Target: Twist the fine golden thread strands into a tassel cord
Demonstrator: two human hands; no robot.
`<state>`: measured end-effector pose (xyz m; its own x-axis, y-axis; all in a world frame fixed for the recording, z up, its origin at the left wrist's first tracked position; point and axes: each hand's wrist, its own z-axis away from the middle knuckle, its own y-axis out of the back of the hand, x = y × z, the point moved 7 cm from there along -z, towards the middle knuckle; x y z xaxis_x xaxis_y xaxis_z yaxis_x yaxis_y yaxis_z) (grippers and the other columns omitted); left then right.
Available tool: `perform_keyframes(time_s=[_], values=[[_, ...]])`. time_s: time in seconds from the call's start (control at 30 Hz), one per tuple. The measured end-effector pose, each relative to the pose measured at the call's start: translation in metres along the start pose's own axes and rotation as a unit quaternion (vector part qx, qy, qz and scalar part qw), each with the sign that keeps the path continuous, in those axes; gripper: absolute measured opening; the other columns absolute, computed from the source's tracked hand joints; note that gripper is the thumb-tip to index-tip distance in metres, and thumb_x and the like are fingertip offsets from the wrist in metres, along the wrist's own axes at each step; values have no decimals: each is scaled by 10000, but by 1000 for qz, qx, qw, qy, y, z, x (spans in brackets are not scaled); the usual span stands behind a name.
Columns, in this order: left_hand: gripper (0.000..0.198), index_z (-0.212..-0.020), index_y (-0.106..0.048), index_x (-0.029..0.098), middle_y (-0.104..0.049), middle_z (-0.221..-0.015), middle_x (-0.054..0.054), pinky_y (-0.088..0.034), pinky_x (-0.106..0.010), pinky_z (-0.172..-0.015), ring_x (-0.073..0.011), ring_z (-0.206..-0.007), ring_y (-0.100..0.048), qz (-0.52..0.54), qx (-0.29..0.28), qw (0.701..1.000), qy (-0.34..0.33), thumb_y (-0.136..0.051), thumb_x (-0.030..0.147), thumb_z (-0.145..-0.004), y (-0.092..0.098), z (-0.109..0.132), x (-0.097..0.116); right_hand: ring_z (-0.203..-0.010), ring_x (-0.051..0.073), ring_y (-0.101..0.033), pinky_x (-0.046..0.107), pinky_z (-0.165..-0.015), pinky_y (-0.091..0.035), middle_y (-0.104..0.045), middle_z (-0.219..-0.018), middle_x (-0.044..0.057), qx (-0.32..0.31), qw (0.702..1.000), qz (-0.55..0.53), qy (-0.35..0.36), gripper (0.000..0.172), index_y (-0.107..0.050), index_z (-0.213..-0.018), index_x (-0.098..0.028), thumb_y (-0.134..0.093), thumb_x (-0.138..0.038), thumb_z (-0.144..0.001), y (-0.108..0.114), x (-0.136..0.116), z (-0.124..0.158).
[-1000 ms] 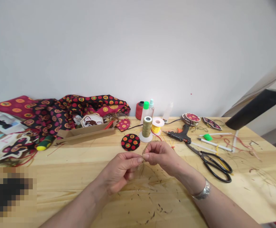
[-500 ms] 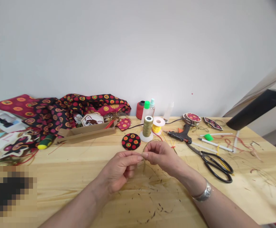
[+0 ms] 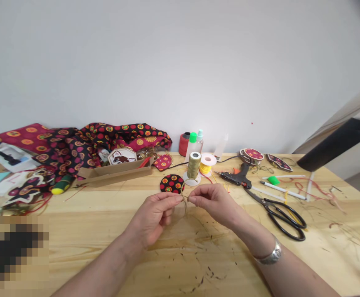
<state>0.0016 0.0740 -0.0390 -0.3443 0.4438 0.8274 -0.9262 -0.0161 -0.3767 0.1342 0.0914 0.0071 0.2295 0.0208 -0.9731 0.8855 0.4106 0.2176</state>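
My left hand (image 3: 155,214) and my right hand (image 3: 212,201) meet over the middle of the wooden table (image 3: 105,231), both pinched on a thin olive-gold thread (image 3: 184,203) that loops between the fingertips. Just behind them lies a round black fabric disc (image 3: 171,183) with red and yellow dots. The olive thread spool (image 3: 194,165) stands upright behind the disc, with a yellow thread reel (image 3: 206,163) beside it. A silver bracelet (image 3: 269,255) sits on my right wrist.
Black scissors (image 3: 283,216), a black glue gun (image 3: 237,177) and white pens (image 3: 280,189) lie to the right. Patterned red and black fabric (image 3: 83,144) and a flat cardboard box (image 3: 111,173) fill the back left. Small bottles (image 3: 195,142) stand by the wall. Thread scraps litter the table.
Both hands have drawn slightly apart, and the thread loop now shows between the fingertips. The view has shifted a little.
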Motion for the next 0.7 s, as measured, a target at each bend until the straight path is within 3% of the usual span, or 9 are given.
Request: perform_keyframes(time_s=[0.23,0.43,0.7], values=[[163,-632,-653,131,-321,-411,89,-140,-186,-386,-26,-394,-217,-34,34,999,-24,-729,260,-568,1,4,6,-503,78,-373,218,-472,-296,-497,-569,-22,47,998,48,-1,164,-600,-677,-148,-550,-289,-743,1,-3,4],[156,-615,-677,139,-426,-403,70,-163,-194,-393,-30,-391,-258,-38,62,996,-48,-735,268,-550,1,6,10,-564,99,-453,220,-520,-366,-567,-651,2,62,996,38,42,126,-589,-719,-161,-531,-266,-760,-9,-6,10],[115,-644,-689,135,-599,-561,14,-256,-192,-448,-45,-466,-381,-26,45,996,-67,-709,236,-592,-6,9,13,-540,108,-476,232,-537,-362,-586,-628,3,76,968,208,119,165,-598,-763,-193,-448,-228,-822,-24,-14,21]])
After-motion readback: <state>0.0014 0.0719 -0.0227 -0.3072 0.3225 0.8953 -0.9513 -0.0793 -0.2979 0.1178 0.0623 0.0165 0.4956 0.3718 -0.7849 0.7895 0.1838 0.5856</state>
